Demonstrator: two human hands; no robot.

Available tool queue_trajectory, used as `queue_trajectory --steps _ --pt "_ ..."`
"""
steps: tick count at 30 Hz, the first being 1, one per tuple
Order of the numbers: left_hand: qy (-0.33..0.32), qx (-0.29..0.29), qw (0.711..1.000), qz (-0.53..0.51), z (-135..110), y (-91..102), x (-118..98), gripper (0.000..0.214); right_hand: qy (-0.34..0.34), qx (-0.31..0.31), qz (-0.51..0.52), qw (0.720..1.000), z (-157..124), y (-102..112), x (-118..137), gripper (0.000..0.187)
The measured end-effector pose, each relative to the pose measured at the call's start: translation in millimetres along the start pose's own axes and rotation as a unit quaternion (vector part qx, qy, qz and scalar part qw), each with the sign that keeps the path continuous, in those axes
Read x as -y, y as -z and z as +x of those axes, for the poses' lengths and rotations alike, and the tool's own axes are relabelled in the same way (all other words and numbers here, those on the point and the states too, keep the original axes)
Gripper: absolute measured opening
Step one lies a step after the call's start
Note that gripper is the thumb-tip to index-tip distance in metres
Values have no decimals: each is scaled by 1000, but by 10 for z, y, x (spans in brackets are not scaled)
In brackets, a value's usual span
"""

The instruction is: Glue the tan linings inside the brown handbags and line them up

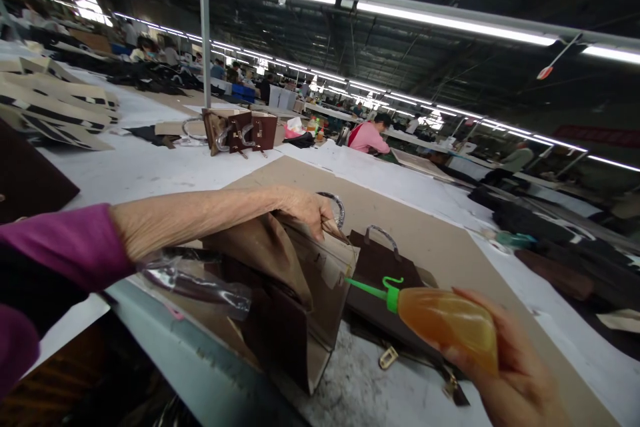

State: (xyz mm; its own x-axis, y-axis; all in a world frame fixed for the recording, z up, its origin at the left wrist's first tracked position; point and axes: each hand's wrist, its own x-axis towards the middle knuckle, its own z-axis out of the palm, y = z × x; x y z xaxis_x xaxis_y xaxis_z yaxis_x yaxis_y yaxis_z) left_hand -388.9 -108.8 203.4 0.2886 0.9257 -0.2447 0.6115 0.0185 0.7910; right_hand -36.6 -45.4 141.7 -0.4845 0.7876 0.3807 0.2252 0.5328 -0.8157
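Observation:
A dark brown handbag with a beige lining stands at the table's near edge, its inside facing me. Over its top reaches my left hand, fingers closed on the upper edge of the bag beside a plastic-wrapped handle. My right hand is wrapped round a squeeze bottle of amber liquid, likely glue, with a green nozzle. The nozzle tip points left, at or very near the side edge of the bag's lining. Behind the bottle another brown handbag lies flat, with a metal clasp.
Brown paperboard covers part of the white table. Several finished bags stand at the back near a metal post. Beige and black pieces are piled at left, dark material at right. A person in pink sits beyond.

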Motion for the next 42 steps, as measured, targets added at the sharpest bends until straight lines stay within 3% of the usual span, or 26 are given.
queue_trajectory --steps 6,9,14,19,31,42 --pt "39 28 999 -7 42 -8 23 29 6 25 -35 999 -153 -55 -60 50" --pt "38 12 999 29 60 -13 11 29 16 6 -37 999 -212 -126 -53 47" --pt "23 47 998 27 110 -29 20 26 21 5 -56 998 -297 -183 -59 43" --pt "25 19 997 70 146 -81 2 31 27 15 -84 996 -418 -217 -90 38" --pt "10 17 989 150 144 -234 -95 27 -55 32 -41 997 -713 -425 -361 39" --pt "35 -8 979 201 -104 -488 -311 10 -119 52 -24 991 -867 -544 -533 45"
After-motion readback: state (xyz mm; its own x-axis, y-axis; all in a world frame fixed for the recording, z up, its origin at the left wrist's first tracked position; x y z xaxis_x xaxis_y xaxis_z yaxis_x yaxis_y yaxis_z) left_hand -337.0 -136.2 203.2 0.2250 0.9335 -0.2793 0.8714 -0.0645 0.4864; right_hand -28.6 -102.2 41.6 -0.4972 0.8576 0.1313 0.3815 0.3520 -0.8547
